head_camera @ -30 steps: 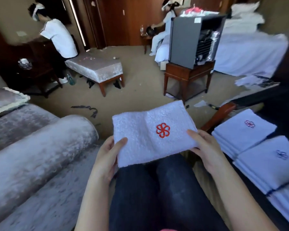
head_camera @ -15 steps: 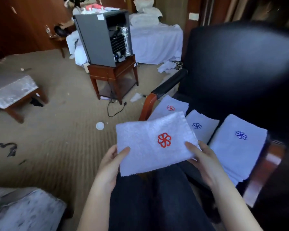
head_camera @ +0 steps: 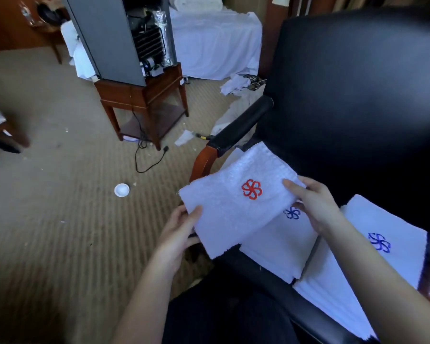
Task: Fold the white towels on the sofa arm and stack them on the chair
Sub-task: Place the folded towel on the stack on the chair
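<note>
Dim room, blurred edges, wide-angle distortion

The armrest (head_camera: 243,125) and backrest (head_camera: 353,95) wall the chair seat (head_camera: 258,264); towel stacks (head_camera: 281,249) cover it, open from above.

The black chair (head_camera: 271,270) carries 2 folded white towel piles side by side — left stack (head_camera: 278,249), right stack (head_camera: 353,276) — both blue-logoed.

The person wears dark trousers (head_camera: 224,316), near black, of plain cloth. The left hand (head_camera: 178,234) and right hand (head_camera: 317,207) are bare, and both forearms (head_camera: 144,296) are bare as far as they show.
</note>
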A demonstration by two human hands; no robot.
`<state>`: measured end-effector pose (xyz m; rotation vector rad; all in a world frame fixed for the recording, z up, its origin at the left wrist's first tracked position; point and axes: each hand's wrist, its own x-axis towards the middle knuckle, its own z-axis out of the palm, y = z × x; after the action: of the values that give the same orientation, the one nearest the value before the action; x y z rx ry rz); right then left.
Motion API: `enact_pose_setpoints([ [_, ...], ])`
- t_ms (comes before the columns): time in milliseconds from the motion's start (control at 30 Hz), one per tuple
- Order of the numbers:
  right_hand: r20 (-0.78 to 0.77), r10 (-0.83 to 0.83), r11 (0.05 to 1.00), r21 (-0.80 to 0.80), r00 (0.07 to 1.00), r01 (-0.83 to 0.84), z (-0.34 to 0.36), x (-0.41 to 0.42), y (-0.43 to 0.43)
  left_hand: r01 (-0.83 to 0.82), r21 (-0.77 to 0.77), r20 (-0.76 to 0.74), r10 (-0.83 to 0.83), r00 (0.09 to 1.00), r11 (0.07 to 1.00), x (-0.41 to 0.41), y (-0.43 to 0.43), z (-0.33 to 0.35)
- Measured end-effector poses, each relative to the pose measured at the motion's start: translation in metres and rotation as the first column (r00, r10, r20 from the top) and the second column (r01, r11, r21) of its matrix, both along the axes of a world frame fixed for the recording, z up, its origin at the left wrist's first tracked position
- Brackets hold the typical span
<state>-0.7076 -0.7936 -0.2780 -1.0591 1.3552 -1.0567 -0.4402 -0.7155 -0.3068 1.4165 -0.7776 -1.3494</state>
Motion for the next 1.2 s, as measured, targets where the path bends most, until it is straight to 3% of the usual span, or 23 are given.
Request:
enact_pose_setpoints([
  [333, -0.075, -0.03, 1.0, 0.005, 0.997, 0.03, -0.035, 0.006, -0.152, -0.054, 0.183, 0.037, 0.048, 0.998, 0.982, -0.008, -0.101, -0.055],
  [500, -0.196, -0.055, 0.989, 0.123, 0.979, 0.081, -0.08, 0.011, -0.173, -0.093, 0.253, 0.202, 0.041, 0.978, 0.963, -0.01, -0.107, -0.074],
  [600, -0.197, -0.056, 0.991, 0.106, 0.979, 0.078, -0.081, 0.012, -0.178, -0.099, 0.217, 0.352, 0.017, 0.936, 0.971, -0.008, -0.108, -0.074],
  [667, -0.19, -0.028, 0.997, 0.06, 0.981, 0.04, -0.079, 0.013, -0.183, -0.132, 0.143, 0.547, 0.033, 0.836, 0.981, -0.006, -0.109, -0.073],
  [733, -0.241, 0.008, 0.999, 0.043, 0.971, 0.002, -0.079, 0.015, -0.187, -0.11, -0.04, 0.732, 0.104, 0.673, 0.993, -0.005, -0.11, -0.069],
  [800, -0.421, 0.041, 0.999, 0.023, 0.906, -0.035, -0.078, 0.019, -0.188, 0.115, -0.268, 0.855, 0.181, 0.486, 0.957, -0.008, -0.115, -0.064],
  [833, -0.56, 0.039, 0.999, -0.009, 0.828, -0.053, -0.077, 0.021, -0.188, 0.252, -0.316, 0.884, 0.187, 0.429, 0.915, -0.012, -0.119, -0.061],
  [900, -0.779, -0.041, 0.977, -0.163, 0.625, -0.139, -0.073, 0.027, -0.188, 0.428, -0.276, 0.92, 0.108, 0.376, 0.861, -0.023, -0.129, -0.056],
  [967, -0.848, -0.114, 0.884, -0.324, 0.518, -0.336, -0.069, 0.036, -0.187, 0.486, -0.155, 0.955, 0.004, 0.296, 0.86, -0.033, -0.135, -0.055],
  [1067, -0.883, 0.035, 0.79, -0.262, 0.468, -0.554, -0.078, 0.052, -0.193, 0.49, 0.105, 0.974, -0.189, 0.124, 0.866, -0.043, -0.135, -0.076],
  [1133, -0.874, 0.181, 0.794, -0.14, 0.45, -0.591, -0.094, 0.06, -0.199, 0.456, 0.138, 0.97, -0.212, 0.116, 0.879, -0.046, -0.132, -0.094],
  [1200, -0.837, 0.231, 0.807, -0.12, 0.497, -0.578, -0.11, 0.064, -0.202, 0.422, 0.127, 0.969, -0.202, 0.139, 0.898, -0.047, -0.133, -0.106],
])
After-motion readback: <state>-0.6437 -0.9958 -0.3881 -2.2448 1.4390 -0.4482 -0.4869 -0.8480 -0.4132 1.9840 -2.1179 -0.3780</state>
